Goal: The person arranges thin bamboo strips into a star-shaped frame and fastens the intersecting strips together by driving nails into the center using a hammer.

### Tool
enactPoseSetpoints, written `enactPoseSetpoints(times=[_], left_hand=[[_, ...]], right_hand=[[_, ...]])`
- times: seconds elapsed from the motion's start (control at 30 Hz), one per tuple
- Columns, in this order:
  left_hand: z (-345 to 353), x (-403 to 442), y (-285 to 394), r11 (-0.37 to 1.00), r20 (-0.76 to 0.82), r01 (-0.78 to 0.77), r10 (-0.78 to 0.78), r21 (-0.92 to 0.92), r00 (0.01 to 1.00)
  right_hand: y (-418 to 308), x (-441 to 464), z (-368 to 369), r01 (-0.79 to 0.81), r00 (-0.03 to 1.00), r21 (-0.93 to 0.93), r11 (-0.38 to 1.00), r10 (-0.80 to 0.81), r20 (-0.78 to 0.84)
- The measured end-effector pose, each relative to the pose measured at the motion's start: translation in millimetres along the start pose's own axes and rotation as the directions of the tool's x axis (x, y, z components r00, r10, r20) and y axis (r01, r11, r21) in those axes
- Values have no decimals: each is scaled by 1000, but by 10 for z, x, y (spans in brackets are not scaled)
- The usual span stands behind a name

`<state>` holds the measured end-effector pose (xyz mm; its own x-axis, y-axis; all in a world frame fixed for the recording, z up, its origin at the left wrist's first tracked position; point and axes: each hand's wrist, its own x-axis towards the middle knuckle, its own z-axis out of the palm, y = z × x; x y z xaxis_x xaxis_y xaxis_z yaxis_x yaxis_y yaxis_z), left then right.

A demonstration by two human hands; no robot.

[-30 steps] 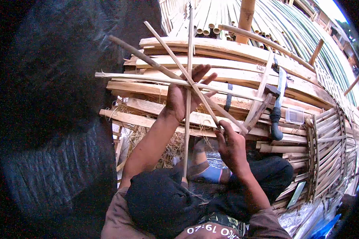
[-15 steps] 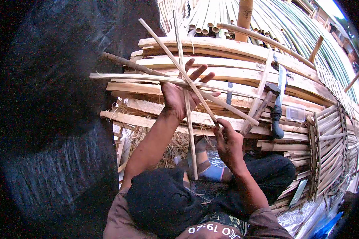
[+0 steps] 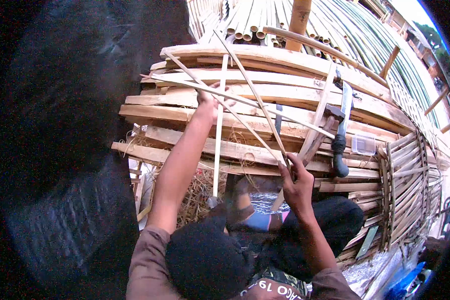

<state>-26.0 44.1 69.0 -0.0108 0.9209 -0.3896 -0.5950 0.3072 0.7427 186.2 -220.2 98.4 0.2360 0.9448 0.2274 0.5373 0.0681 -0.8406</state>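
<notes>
Several thin, pale bamboo strips cross in front of me. My left hand (image 3: pixel 212 101) is closed around their crossing point, its fingers partly hidden behind them. One upright strip (image 3: pixel 218 145) hangs down from that hand, and a long slanting strip (image 3: pixel 285 120) runs from it toward the right. Lower right, my right hand (image 3: pixel 297 182) pinches the near ends of two strips that spread apart in a V. Of these, the left strip (image 3: pixel 252 131) passes by my left hand; the right strip (image 3: pixel 247 77) rises away from it, crossing over the slanting strip.
Split bamboo slats (image 3: pixel 265 51) form a bench beneath the strips. On it lie a hammer (image 3: pixel 335 112), a large knife (image 3: pixel 345 105) with a dark handle and a clear plastic box (image 3: pixel 363 145). Bamboo poles (image 3: pixel 345 30) stretch behind. Dark sheeting (image 3: pixel 85 150) hangs at left.
My left hand had its fingers spread under the strips and is now closed on them. The strip in my right hand now shows beside a second one, splayed apart. The view has shifted slightly.
</notes>
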Motion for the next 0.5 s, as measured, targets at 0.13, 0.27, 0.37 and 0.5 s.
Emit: enactPoseSetpoints(times=[0.13, 0.27, 0.37, 0.5], left_hand=[[18, 584, -58, 968, -72, -223, 233, 117, 970], [34, 315, -99, 939, -194, -223, 278, 262, 941], [-286, 306, -156, 795, -83, -177, 273, 580, 958], [-558, 169, -63, 884, -103, -300, 357, 358, 928]], right_hand=[[122, -19, -15, -78, 997, -21, 997, 79, 20], [301, -79, 54, -83, 996, -12, 996, 84, 6], [307, -137, 92, -88, 996, -30, 996, 89, 13], [360, -226, 185, -85, 996, -7, 996, 85, 17]])
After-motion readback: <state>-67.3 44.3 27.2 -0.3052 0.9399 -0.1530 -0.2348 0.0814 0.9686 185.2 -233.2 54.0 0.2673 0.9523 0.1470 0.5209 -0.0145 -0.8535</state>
